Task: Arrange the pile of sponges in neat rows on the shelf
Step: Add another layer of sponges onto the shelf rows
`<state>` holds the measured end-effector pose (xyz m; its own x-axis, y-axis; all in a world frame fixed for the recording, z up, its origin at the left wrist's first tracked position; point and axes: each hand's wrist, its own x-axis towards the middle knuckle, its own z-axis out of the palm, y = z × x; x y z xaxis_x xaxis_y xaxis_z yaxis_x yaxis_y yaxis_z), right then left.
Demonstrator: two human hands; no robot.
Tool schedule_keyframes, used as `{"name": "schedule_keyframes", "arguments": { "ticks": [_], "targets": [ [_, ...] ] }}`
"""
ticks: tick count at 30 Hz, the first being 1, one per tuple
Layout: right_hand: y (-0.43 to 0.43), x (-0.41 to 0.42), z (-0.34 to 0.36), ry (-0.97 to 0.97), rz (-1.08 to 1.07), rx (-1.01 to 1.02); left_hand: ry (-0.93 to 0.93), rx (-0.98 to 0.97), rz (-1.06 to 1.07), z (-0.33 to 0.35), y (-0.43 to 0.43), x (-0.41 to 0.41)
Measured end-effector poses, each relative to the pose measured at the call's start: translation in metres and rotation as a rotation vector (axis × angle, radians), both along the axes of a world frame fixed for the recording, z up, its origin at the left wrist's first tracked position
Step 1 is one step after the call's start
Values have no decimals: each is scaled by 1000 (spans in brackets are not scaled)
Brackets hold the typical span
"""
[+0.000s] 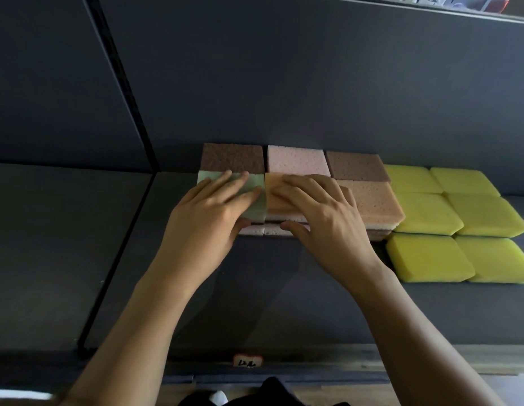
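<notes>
On the shelf (pixel 254 288), flat left hand (pixel 208 218) presses green sponge (pixel 255 211), flat right hand (pixel 325 224) presses orange sponge (pixel 273 200).

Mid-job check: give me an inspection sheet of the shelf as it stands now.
Surface: dark grey shelf, flat; black divider post at the left.
Job's things: green sponge and orange sponge side by side on top of the front stacks; left brown sponge, pink sponge and right brown sponge in the row behind; peach sponge on the stack to the right; six yellow sponges in two columns of three.
Clutter: nothing seen.
Grippers: left hand flat on the green sponge; right hand flat on the orange sponge.
Cables: nothing seen.
Surroundings: dark back panel; handwritten label on the shelf's front edge; upper shelf, contents unclear.
</notes>
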<state>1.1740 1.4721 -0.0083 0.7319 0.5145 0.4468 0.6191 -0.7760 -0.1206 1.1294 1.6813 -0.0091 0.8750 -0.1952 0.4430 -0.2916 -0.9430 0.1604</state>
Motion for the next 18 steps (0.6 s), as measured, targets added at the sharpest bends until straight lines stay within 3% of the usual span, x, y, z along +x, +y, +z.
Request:
{"name": "schedule_keyframes", "arguments": {
  "ticks": [18],
  "targets": [
    [8, -11, 14, 85, 13, 1, -9, 41, 59, -2, -2, -11]
  ]
}}
